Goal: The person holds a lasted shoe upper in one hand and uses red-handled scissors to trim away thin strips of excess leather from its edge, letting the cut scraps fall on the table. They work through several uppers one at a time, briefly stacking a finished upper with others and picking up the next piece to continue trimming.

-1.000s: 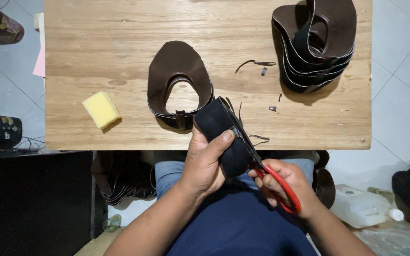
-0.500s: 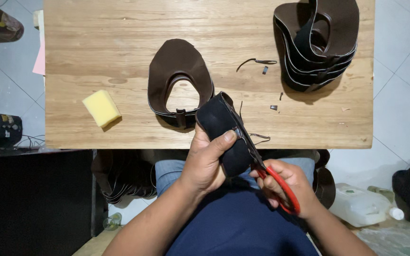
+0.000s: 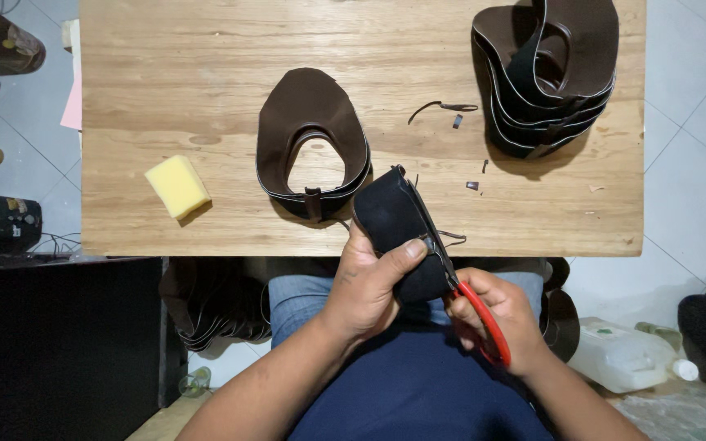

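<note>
My left hand (image 3: 369, 282) grips a folded dark leather shoe upper (image 3: 394, 220) over the near edge of the wooden table (image 3: 165, 82). My right hand (image 3: 496, 318) holds red-handled scissors (image 3: 471, 306), whose blades meet the right edge of that piece by my left thumb. A thin trimmed strip hangs off the cut edge. A small stack of brown horseshoe-shaped uppers (image 3: 312, 139) lies flat on the table just beyond my left hand.
A taller pile of brown and black uppers (image 3: 549, 73) sits at the table's far right, with leather scraps (image 3: 443, 108) beside it. A yellow sponge (image 3: 176, 186) lies at the left. More leather pieces lie under the table; a plastic jug (image 3: 623, 355) stands on the floor at right.
Both hands stay in the same place with the leather piece and scissors. The view has shifted slightly; nothing else has visibly moved.
</note>
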Demonstrator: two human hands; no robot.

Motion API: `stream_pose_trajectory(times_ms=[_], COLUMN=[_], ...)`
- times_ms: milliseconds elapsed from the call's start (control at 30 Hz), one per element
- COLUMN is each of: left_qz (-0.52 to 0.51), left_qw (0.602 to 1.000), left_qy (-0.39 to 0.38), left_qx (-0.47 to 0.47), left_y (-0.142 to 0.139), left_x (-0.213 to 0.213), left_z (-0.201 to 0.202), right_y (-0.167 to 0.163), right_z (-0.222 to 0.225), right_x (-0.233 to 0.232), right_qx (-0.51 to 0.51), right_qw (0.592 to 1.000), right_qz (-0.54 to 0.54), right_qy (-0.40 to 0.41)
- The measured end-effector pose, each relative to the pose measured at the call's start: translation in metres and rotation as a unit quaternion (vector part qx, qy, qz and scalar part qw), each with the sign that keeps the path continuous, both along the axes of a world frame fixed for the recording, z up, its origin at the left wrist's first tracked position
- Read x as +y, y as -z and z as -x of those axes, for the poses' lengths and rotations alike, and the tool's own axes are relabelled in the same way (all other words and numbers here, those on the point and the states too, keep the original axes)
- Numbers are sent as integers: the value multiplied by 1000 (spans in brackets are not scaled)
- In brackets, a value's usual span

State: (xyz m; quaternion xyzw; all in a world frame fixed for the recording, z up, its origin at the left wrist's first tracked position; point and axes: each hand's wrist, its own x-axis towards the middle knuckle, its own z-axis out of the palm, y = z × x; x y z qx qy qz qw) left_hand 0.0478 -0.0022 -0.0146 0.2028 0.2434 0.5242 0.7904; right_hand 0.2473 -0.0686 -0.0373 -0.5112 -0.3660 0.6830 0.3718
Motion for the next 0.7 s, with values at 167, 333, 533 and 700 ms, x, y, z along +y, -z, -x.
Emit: stream_pose_trajectory(times_ms=[167, 333, 533, 700], left_qz=[-9, -41, -88, -101], left_qw=[1000, 999, 991, 979], left_qy=[0, 0, -24, -36], left_qx=[8, 21, 96, 172], left_y=[-2, -12, -24, -28], left_x=[0, 3, 14, 14], left_z=[-1, 0, 11, 9], right_y=[2, 4, -12, -11], right_z=[1, 0, -11, -5], right_x=[-5, 3, 6, 4], right_qx=[-42, -18, -79, -133], right_qw=[999, 998, 985, 985], right_qz=[-5, -4, -128, -86], right_qy=[6, 62, -81, -74])
